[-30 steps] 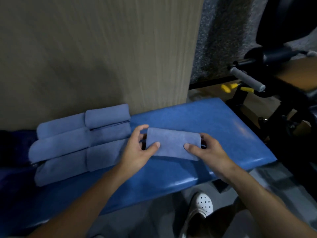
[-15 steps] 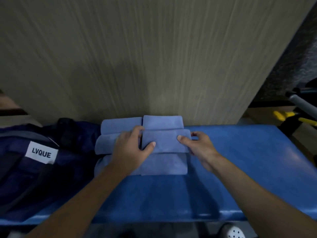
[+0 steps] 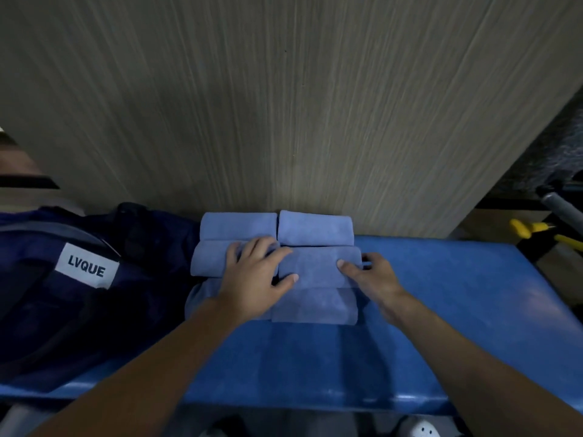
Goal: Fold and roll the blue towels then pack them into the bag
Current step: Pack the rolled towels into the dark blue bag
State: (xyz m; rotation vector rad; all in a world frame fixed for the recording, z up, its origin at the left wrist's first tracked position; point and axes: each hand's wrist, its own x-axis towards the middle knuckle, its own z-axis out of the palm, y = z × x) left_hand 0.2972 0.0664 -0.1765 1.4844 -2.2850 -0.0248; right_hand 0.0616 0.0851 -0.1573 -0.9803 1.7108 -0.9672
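Bare left hand (image 3: pixel 256 276) and right hand (image 3: pixel 369 280), bare forearms (image 3: pixel 164 370) — white perforated clog (image 3: pixel 422 432).

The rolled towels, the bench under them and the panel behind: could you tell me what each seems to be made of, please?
Rolled towels: soft matte cloth, probably microfibre, with a fuzzy nap. Bench: smooth blue covering, likely vinyl, given its glossy highlights. Panel: pale wood-grain surface, perhaps laminate, with fine vertical streaks.
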